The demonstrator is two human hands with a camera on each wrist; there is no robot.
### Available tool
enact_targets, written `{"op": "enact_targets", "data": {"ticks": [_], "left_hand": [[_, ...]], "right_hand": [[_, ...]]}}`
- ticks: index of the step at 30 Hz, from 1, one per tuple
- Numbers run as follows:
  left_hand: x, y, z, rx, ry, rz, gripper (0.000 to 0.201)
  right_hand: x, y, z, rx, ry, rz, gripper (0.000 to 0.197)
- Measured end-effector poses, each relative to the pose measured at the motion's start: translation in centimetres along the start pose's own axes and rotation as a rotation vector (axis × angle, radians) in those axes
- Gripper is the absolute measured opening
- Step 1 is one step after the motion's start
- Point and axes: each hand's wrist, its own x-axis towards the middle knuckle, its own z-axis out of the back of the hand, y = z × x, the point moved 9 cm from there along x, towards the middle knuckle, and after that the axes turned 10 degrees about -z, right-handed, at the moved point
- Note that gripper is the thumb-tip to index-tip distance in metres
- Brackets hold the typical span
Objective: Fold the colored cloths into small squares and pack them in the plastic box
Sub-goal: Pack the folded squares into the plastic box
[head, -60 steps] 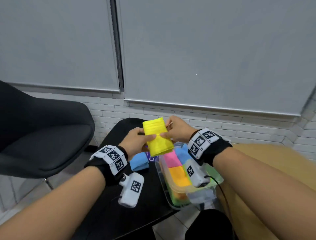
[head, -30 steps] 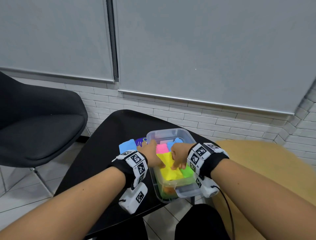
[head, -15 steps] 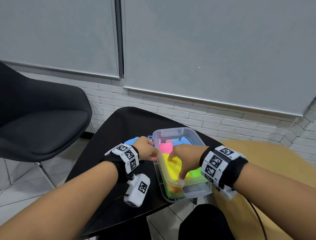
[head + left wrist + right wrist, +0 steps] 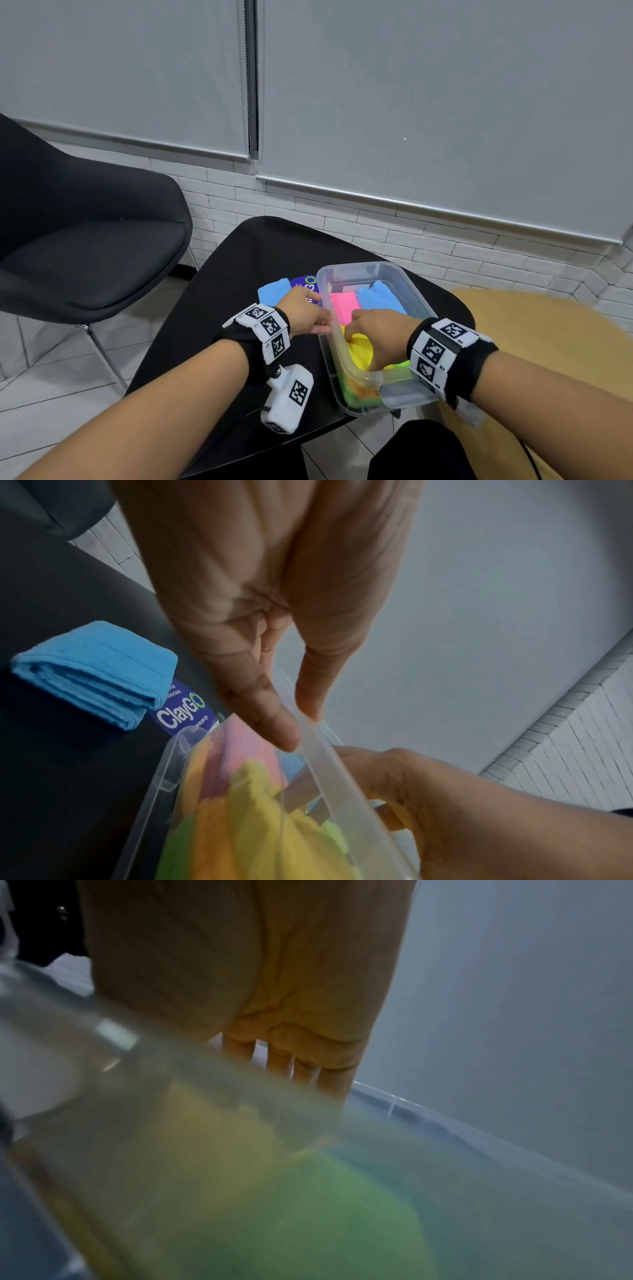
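Note:
The clear plastic box (image 4: pixel 419 301) stands on the black table, packed with folded cloths: pink (image 4: pixel 344 305), blue (image 4: pixel 380 296), green (image 4: pixel 399 368) and a yellow cloth (image 4: pixel 359 354) on top at the near end. My right hand (image 4: pixel 352 337) reaches into the box with straight fingers (image 4: pixel 304 1069) and presses on the yellow cloth. My left hand (image 4: pixel 320 317) holds the box's left rim (image 4: pixel 318 748), index finger outside and thumb inside in the left wrist view. A second folded blue cloth (image 4: pixel 274 291) (image 4: pixel 95 669) lies on the table left of the box.
A purple ClayGo label (image 4: pixel 181 712) lies under the loose blue cloth, beside the box. A black chair (image 4: pixel 85 246) stands to the left, a round wooden table (image 4: pixel 548 342) to the right. White brick wall and grey blinds are behind.
Both hands held the folded yellow cloth above the box, then lowered it in. My left hand has moved off to the box's left rim; my right hand stays pressing the cloth.

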Motion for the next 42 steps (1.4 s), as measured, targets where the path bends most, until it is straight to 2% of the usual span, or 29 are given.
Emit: {"op": "enact_targets", "data": {"ticks": [3,6,9,12,15,17,19,24,29,36,39,42], "left_hand": [[0.0,0.2,0.0,-0.014,0.016,-0.008,0.045],[0.0,0.0,0.3,-0.003,0.03,-0.021,0.04],[0.1,-0.6,2.2,0.042,-0.004,-0.036,0.036],[0.2,-1.3,6.0,0.105,-0.097,-0.06,0.033],[-0.1,-1.3,10.1,0.112,-0.196,-0.067,0.029],[-0.4,-0.8,12.4,0.115,-0.248,-0.062,0.024],[-0.7,0.0,14.3,0.125,-0.285,-0.052,0.022],[-1.0,2.9,17.7,0.202,-0.344,-0.014,0.02],[0.3,5.4,18.9,0.202,-0.341,0.015,0.027],[4.7,7.4,17.5,0.127,-0.295,0.06,0.034],[6.3,8.2,16.1,0.037,-0.277,0.077,0.04],[7.7,8.8,15.2,-0.047,-0.257,0.096,0.049]], "right_hand": [[-0.1,-0.5,0.0,0.019,0.033,-0.027,0.063],[-0.9,-1.0,1.0,0.075,0.108,-0.065,0.072],[-2.1,-1.0,4.2,0.134,0.152,-0.087,0.067],[-2.2,-0.1,9.7,0.191,0.046,-0.068,0.054],[-0.5,0.9,14.8,0.381,-0.088,-0.083,0.044],[1.0,2.0,17.0,0.51,-0.157,-0.111,0.04],[2.5,3.8,17.9,0.536,-0.212,-0.127,0.037],[7.3,7.4,15.6,0.463,-0.285,-0.234,0.032],[12.0,8.6,10.4,0.442,-0.169,-0.358,0.024],[15.9,7.8,6.4,0.35,-0.103,-0.443,0.016],[16.6,7.1,5.2,0.33,-0.067,-0.461,0.025],[17.0,6.7,4.5,0.213,-0.037,-0.444,0.027]]}}
